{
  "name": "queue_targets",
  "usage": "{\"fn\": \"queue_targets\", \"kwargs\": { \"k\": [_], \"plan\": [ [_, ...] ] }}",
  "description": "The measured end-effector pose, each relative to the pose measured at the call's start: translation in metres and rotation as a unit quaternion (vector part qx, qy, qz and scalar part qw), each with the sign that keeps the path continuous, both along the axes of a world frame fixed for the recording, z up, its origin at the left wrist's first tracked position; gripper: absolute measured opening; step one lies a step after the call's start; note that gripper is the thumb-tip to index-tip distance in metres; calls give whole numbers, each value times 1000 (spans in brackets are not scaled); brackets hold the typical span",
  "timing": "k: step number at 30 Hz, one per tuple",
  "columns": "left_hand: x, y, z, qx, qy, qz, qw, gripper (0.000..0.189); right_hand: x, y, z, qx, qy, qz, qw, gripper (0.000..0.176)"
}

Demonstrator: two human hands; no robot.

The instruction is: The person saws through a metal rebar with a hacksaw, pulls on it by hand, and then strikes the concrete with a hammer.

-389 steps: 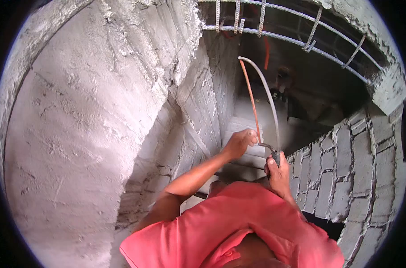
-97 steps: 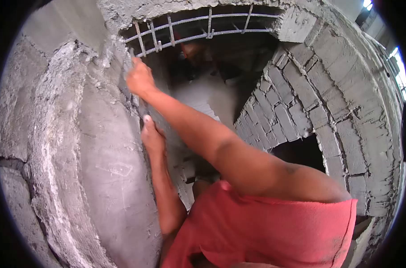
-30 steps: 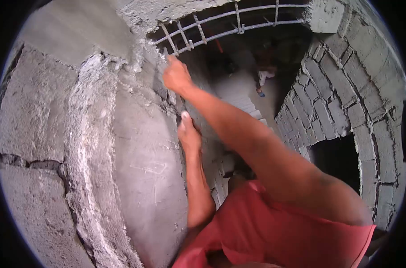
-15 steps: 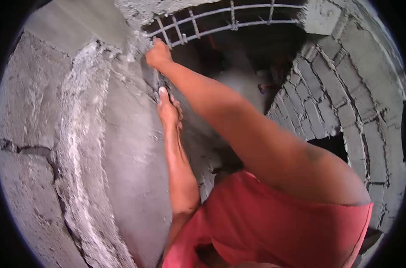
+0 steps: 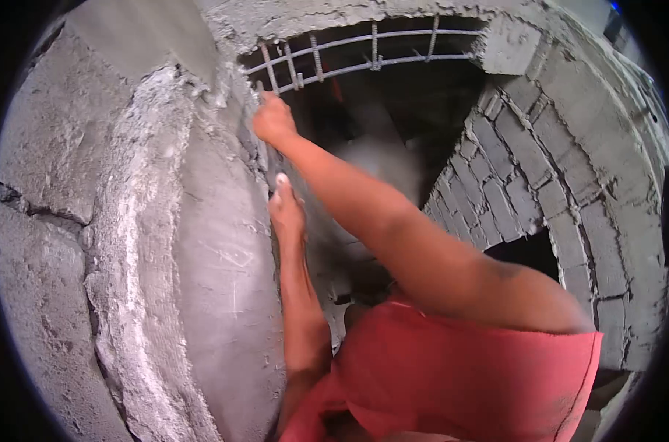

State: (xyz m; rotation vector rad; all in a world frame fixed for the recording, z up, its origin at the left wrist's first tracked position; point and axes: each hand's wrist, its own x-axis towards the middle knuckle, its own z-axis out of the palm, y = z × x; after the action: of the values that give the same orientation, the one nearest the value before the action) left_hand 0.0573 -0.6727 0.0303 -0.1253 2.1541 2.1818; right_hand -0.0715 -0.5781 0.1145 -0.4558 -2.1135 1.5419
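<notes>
1. Biggest worry from here, just guessing: skinned knuckles. Right hand [image 5: 273, 120] tucked right below the left end of the rebar lattice [image 5: 375, 63], close up against the ragged edge of the plastered wall [image 5: 224, 250]. One upward slip could mean a smack into steel.
2. Could also end up with bits crumbling off that edge, down-left of the lattice, from pushing too hard.
3. Overreaching, too: both arms stretched toward the lattice, with a dark hollow [image 5: 431, 99] beneath it. Easy to lose balance after a sudden loss of grip.
4. Right fingers: curled tight, no real gap showing, seemingly around a slim grey piece [image 5: 259, 86]. Only a tip visible, between fist and lattice's left end. Can't make out the rest.
5. Left hand [image 5: 286, 210]: farther below the lattice's left end. Thumb up, other fingers mostly hidden. Can't tell if clenched or holding anything.
</notes>
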Motion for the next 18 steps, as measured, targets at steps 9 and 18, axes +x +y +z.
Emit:
{"fn": "queue_targets", "kwargs": {
  "k": [9, 18],
  "plan": [
    [-31, 3, 29, -23, -44, -5, 999, 54, -53, 8, 3, 7, 17, -10, 1000, 34],
    [-32, 6, 27, 10, -66, 1, 998, 51, 118, 112, -184, 149, 42, 11, 988, 31]
  ]
}}
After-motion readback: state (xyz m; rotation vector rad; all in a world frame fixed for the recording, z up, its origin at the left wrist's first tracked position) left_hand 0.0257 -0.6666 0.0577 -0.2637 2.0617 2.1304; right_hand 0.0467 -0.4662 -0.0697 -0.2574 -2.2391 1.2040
